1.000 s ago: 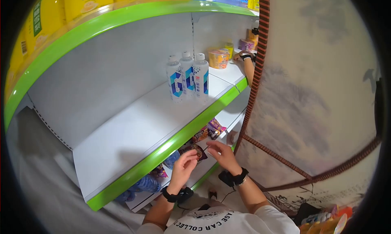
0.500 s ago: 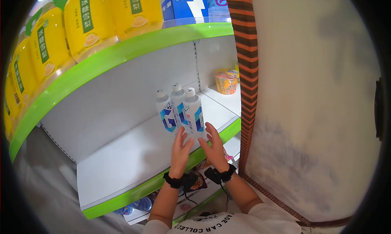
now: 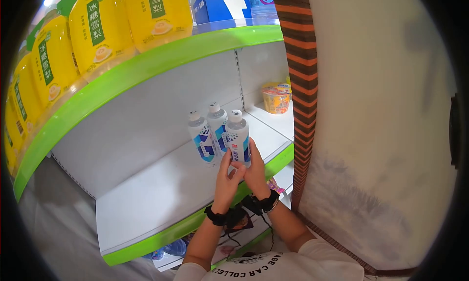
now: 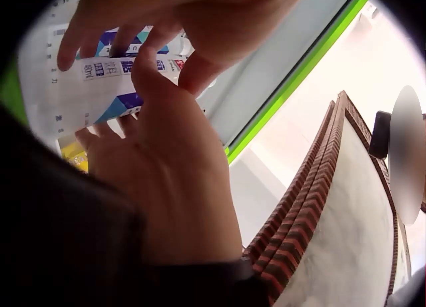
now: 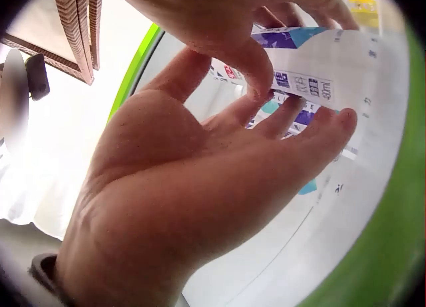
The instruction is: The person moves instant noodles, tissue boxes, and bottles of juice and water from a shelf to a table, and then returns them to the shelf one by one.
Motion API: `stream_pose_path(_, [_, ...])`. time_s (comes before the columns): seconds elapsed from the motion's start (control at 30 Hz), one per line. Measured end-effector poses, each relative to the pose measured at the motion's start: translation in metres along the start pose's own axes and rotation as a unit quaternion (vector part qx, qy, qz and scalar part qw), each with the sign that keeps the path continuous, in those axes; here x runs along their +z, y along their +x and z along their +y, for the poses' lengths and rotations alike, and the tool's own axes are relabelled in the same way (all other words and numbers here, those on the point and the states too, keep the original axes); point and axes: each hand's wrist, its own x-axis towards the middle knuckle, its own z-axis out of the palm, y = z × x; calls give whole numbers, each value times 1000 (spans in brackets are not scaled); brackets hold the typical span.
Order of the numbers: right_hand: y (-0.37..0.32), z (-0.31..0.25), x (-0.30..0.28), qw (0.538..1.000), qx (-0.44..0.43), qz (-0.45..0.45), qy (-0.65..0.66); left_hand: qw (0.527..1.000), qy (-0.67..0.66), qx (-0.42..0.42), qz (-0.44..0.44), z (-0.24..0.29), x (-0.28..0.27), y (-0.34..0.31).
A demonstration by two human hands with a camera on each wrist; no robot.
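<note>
Yellow bottles (image 3: 97,32) on top shelf (image 3: 161,56); blue box (image 3: 222,5); noodle cups (image 3: 276,99) rt.

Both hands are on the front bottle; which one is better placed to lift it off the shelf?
Probably the right hand: it cups the front bottle on its free side, over bare shelf. The left hand is crowded by the two other bottles.

Hands aren't down at the lower shelf (image 3: 286,174) anymore. The left hand (image 3: 227,176) and right hand (image 3: 256,171) go from hovering open in front of the bottles to closing round the front bottle (image 3: 238,137), fingers on its label.
</note>
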Motion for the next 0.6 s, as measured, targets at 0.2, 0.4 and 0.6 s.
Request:
stream_pose_path(0.2, [-7,-35,-3,990,48,-5,134,995,11,99,12,12,-9,-32])
stream_pose_path(0.4, [-54,-95,-10,995,43,44,76,987,-93,128,-30,20,-33,-71])
stream_pose_path(0.6, [-134,-122,-20,992,97,65,-38,980,-134,68,-130,-6,-50,-124])
